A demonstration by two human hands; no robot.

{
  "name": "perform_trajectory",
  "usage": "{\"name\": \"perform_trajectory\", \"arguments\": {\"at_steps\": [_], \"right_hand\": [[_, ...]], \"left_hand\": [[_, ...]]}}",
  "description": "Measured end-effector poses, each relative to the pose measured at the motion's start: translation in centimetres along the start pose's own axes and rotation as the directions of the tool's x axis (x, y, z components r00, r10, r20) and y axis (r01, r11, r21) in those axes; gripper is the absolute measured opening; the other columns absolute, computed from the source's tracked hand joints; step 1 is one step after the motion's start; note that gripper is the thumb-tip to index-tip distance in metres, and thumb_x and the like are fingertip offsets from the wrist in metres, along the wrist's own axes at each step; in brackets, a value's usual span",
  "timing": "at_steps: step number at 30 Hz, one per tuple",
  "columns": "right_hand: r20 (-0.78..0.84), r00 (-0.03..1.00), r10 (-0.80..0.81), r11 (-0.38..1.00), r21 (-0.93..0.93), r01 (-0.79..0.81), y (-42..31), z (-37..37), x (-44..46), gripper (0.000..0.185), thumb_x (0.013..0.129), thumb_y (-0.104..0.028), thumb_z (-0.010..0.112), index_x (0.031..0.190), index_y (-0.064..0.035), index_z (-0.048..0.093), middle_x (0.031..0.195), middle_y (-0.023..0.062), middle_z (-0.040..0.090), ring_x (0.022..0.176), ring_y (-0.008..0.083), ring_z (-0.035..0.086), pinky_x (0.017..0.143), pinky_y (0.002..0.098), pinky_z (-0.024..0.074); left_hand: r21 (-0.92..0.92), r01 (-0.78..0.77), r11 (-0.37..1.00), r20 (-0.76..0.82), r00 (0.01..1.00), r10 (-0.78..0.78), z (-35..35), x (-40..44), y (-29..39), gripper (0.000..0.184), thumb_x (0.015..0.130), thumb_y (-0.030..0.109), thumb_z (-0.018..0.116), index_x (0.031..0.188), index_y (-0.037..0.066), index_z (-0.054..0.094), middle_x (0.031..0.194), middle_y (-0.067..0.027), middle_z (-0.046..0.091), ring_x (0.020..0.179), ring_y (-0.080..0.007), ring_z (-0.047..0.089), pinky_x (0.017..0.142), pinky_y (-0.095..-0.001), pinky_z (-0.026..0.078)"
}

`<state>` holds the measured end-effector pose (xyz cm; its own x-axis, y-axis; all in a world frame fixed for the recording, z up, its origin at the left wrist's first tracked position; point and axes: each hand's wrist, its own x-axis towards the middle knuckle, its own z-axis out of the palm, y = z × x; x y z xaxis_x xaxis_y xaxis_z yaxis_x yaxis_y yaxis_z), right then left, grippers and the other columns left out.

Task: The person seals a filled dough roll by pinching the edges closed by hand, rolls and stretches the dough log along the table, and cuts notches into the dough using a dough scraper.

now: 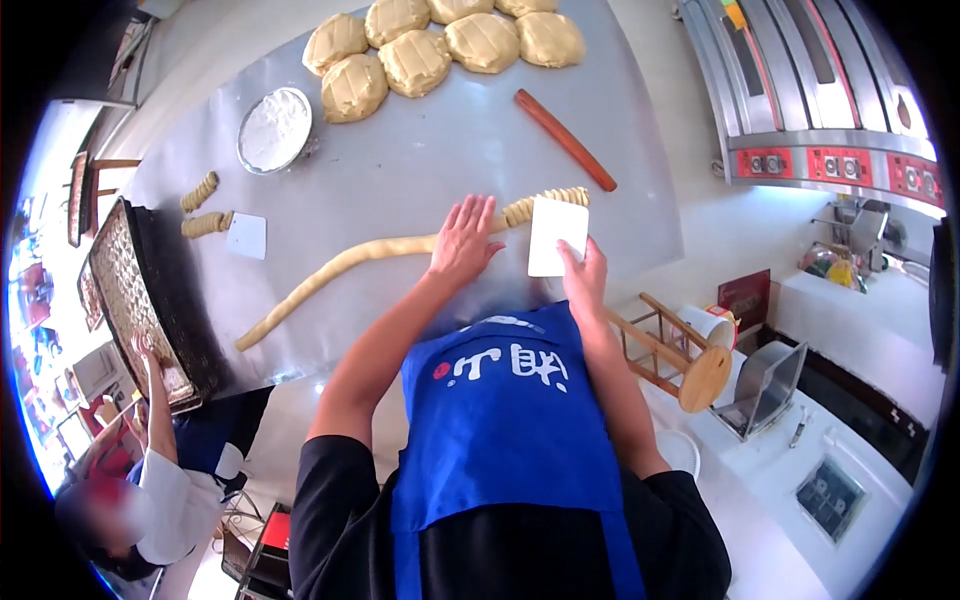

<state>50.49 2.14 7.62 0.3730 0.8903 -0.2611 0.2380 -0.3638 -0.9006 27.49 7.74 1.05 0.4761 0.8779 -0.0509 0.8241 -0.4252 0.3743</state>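
Observation:
A long dough rope (345, 270) curves across the metal table. My left hand (465, 240) lies on it near its right end, palm down with the fingers stretched out. In my right hand (587, 268) is a white dough scraper (557, 237), gripped at its lower right edge. The scraper stands beside a row of cut dough pieces (545, 203), partly covering them. These slices continue in line from the rope's right end.
Several large dough mounds (415, 62) sit at the table's far side. A bowl of flour (275, 130), a wooden rolling pin (566, 140), another scraper (247, 236) and cut dough rolls (206, 224) lie around. At left, a co-worker's hand (143, 347) reaches over a tray (135, 290). A stool (690, 370) stands right.

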Motion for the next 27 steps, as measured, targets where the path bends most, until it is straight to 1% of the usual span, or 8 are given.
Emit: {"name": "perform_trajectory", "arguments": {"at_steps": [2,4,9,12,14,21,25,27], "right_hand": [[-0.021,1.0,-0.007,1.0,0.004,0.007,0.0,-0.1,0.0,0.031,0.102,-0.016,0.074,0.122,0.0071,0.072,0.108,0.0162,0.081,0.098,0.0214,0.075,0.089,0.0374,0.0578],[-0.027,1.0,-0.004,1.0,0.0,0.004,0.6,-0.3,0.3,0.03,0.102,-0.016,0.074,0.122,0.0071,0.072,0.107,0.0163,0.081,0.097,0.0216,0.076,0.089,0.0374,0.058],[-0.045,0.997,0.061,0.996,0.068,-0.058,0.2,-0.1,0.0,0.029,0.103,-0.013,0.073,0.125,0.0064,0.072,0.111,0.014,0.08,0.103,0.019,0.075,0.093,0.0357,0.0575],[-0.009,0.998,0.058,0.997,0.058,-0.057,-0.3,0.4,-0.3,0.029,0.104,-0.013,0.073,0.126,0.0062,0.071,0.114,0.0135,0.079,0.105,0.0183,0.074,0.094,0.0351,0.057],[0.001,0.998,0.059,0.997,0.054,-0.059,0.0,0.4,-0.5,0.029,0.104,-0.013,0.072,0.126,0.0062,0.071,0.114,0.0136,0.079,0.105,0.0185,0.074,0.094,0.035,0.0571],[0.045,0.999,0.017,0.999,0.041,-0.019,-0.1,1.6,-0.7,0.029,0.104,-0.014,0.072,0.124,0.0069,0.071,0.112,0.015,0.079,0.102,0.0195,0.075,0.091,0.0358,0.0582],[0.069,0.995,0.065,0.998,-0.02,-0.064,-1.1,1.6,-1.0,0.028,0.104,-0.015,0.073,0.123,0.0061,0.071,0.112,0.0112,0.078,0.105,0.0152,0.071,0.093,0.0332,0.056],[0.074,0.996,0.046,0.999,0.016,-0.047,-0.9,2.0,-1.0,0.028,0.104,-0.015,0.073,0.122,0.0062,0.071,0.112,0.0113,0.078,0.104,0.0152,0.071,0.093,0.0333,0.0561]], "left_hand": [[-0.106,0.076,0.991,0.096,0.993,-0.066,-1.3,-2.0,-2.0,0.087,0.099,0.049,0.071,0.162,-0.001,0.041,0.169,-0.0248,0.041,0.16,-0.0408,0.035,0.132,-0.0552,0.027],[0.167,0.11,0.98,-0.015,0.994,-0.109,-0.6,-4.7,-4.8,0.09,0.096,0.053,0.073,0.162,0.0,0.042,0.169,-0.0245,0.042,0.16,-0.0413,0.035,0.132,-0.0553,0.027],[0.15,0.104,0.983,-0.074,0.993,-0.094,-0.2,-8.6,-8.5,0.094,0.093,0.056,0.075,0.161,0.001,0.043,0.17,-0.0226,0.041,0.16,-0.0416,0.036,0.132,-0.0565,0.027],[0.053,0.168,0.984,0.036,0.985,-0.17,-2.5,-9.9,-10.5,0.092,0.094,0.055,0.075,0.16,-0.001,0.044,0.17,-0.0223,0.041,0.16,-0.0424,0.035,0.131,-0.0574,0.028],[0.195,0.319,0.928,-0.147,0.945,-0.293,-3.1,-11.2,-12.2,0.087,0.095,0.052,0.075,0.158,-0.001,0.045,0.168,-0.022,0.044,0.159,-0.0426,0.036,0.13,-0.0575,0.029],[0.141,0.131,0.981,-0.074,0.99,-0.122,-1.4,-16.5,-13.8,0.084,0.094,0.048,0.077,0.156,0.0,0.047,0.162,-0.0213,0.05,0.154,-0.0406,0.043,0.126,-0.0559,0.034],[0.048,0.263,0.964,-0.057,0.964,-0.26,-4.7,-14.6,-13.5,0.086,0.091,0.051,0.08,0.156,0.002,0.049,0.157,-0.0205,0.053,0.149,-0.0395,0.047,0.124,-0.0561,0.036],[0.135,0.263,0.955,-0.093,0.963,-0.252,-4.5,-15.8,-14.5,0.087,0.091,0.051,0.08,0.156,0.003,0.049,0.161,-0.0216,0.049,0.151,-0.0407,0.044,0.126,-0.0583,0.033]]}}
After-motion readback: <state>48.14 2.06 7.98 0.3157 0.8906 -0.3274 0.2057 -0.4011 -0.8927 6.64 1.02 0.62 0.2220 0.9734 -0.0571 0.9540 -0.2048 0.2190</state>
